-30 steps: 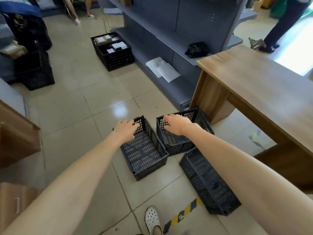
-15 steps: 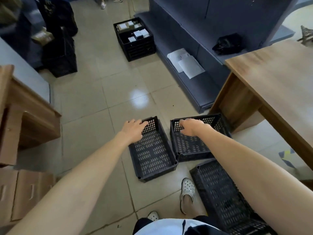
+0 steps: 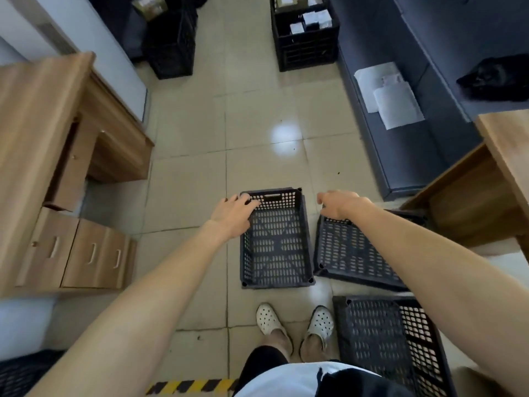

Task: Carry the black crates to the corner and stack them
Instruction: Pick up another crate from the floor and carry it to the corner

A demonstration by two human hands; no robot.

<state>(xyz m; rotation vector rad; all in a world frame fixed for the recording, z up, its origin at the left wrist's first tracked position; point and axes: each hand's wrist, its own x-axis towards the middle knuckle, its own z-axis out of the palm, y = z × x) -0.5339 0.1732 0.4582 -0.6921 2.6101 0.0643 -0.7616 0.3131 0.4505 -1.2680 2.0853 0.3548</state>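
Observation:
Three empty black perforated crates lie on the tiled floor in front of my feet. The left crate point(image 3: 276, 245) sits flat, and my left hand point(image 3: 233, 212) grips its far left rim corner. The middle crate point(image 3: 347, 252) is tilted, its far edge raised, with my right hand point(image 3: 340, 204) closed over its far left corner. A third crate point(image 3: 392, 342) rests nearer, beside my right foot, partly under my right forearm.
A wooden desk point(image 3: 37, 133) with drawers stands on the left, another wooden table point(image 3: 486, 179) on the right. Grey shelving point(image 3: 400, 116) with white papers runs along the right. A filled black crate point(image 3: 303, 32) and more dark crates point(image 3: 171, 44) stand far ahead.
The view has tilted down and I have stepped closer, both feet now behind the crates. Both hands stay on the far rims; the middle crate now tilts up.

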